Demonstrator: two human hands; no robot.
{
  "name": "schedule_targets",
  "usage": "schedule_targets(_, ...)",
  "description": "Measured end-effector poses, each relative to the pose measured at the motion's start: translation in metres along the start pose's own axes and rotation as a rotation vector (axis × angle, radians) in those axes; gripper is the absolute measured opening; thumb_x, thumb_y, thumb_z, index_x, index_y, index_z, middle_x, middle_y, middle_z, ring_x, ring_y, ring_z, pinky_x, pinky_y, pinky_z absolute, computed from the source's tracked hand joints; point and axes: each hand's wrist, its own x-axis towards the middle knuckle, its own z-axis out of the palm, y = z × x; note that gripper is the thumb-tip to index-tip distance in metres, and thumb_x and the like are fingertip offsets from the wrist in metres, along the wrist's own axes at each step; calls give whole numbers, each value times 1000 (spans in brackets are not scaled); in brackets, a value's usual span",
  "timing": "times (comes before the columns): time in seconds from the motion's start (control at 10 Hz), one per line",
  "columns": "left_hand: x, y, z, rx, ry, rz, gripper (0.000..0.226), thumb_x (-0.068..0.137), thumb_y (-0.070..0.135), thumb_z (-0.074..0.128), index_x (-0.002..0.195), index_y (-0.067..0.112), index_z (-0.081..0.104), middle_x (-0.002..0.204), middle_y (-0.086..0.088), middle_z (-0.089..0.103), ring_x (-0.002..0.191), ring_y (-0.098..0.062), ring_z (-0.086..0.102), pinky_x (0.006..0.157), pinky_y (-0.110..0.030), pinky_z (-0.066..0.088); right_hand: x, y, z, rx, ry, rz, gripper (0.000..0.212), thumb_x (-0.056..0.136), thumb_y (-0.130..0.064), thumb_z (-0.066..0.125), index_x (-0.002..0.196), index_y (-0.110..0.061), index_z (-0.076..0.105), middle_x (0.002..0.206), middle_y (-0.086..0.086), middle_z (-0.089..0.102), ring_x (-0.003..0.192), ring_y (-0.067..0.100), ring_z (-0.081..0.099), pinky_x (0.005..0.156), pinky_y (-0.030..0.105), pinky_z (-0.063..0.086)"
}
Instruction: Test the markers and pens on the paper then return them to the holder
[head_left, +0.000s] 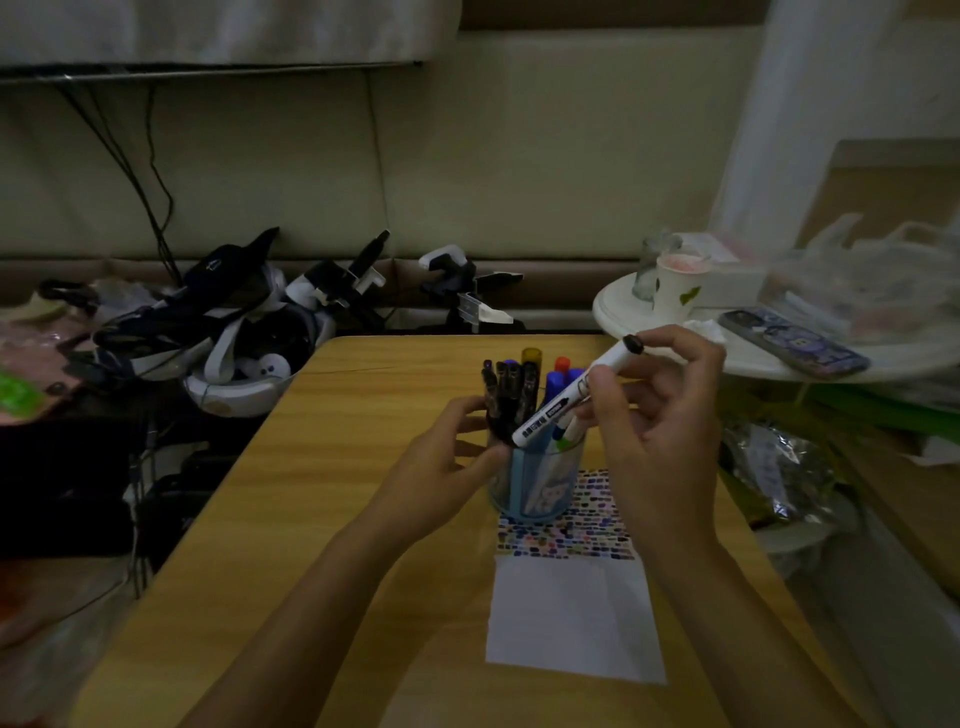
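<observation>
While left hand (457, 441) grips holder (535, 483), right hand (654, 405) pinches marker (571, 395) (tilted).

**Colours on the worktop**

I see a yellow-brown wood-grain worktop (363, 519) and a white paper (571, 618) whose far half is patterned with rows of small multicoloured dabs. The holder (535, 483) is translucent blue. The marker (566, 397) is white with a black end and black label; the pens (511, 395) are black

The white marker (566, 400) hides its lower tip behind the holder (535, 483) rim. The holder covers part of the paper (571, 613). Right of the tabletop (311, 519), plastic bags (862, 280) are blurred.
</observation>
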Motion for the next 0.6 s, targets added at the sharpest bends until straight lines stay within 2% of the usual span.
schedule_targets(0.1,-1,0,-1,-3,-9,-1,54,95,32,62,143,37,38,138,13,53,113,-2,59,78,-17,53,5,4,-5,-40,42,4,30,97,-21,62,118,-30,43,97,2,69,83,17,71,67,41,61)
schedule_targets(0.2,-2,0,-2,-21,-18,7,52,95,31,63,141,40,39,135,15,54,110,1,60,78,-17,55,4,11,-4,-134,-2,14,32,97,-23,63,116,-38,42,96,-7,68,84,9,69,66,31,60)
schedule_targets(0.3,-1,0,-1,-30,-16,13,53,95,31,63,141,40,38,135,15,54,111,0,60,82,-21,56,0,18,2,-263,-82,-21,29,96,-27,64,114,-38,45,95,-15,63,83,1,63,62,17,52)
schedule_targets(0.4,0,0,0,-23,-18,6,55,94,32,64,142,40,38,135,16,53,112,-2,60,83,-23,56,-2,25,4,-491,-120,-122,16,95,-32,64,110,-26,59,98,-15,54,81,1,52,64,8,39)
schedule_targets(0.5,-1,0,0,-18,-28,5,56,95,31,63,144,37,37,134,18,52,112,-1,59,79,-19,55,-3,32,2,-627,-138,-193,15,94,-33,62,103,-22,66,105,-7,53,92,9,52,70,16,40)
schedule_targets(0.6,0,2,-1,-23,-27,7,56,95,30,63,145,37,37,135,17,52,110,2,59,79,-17,55,-3,29,1,-605,-138,-194,13,96,-30,60,105,-24,67,107,-7,54,94,9,53,71,23,43)
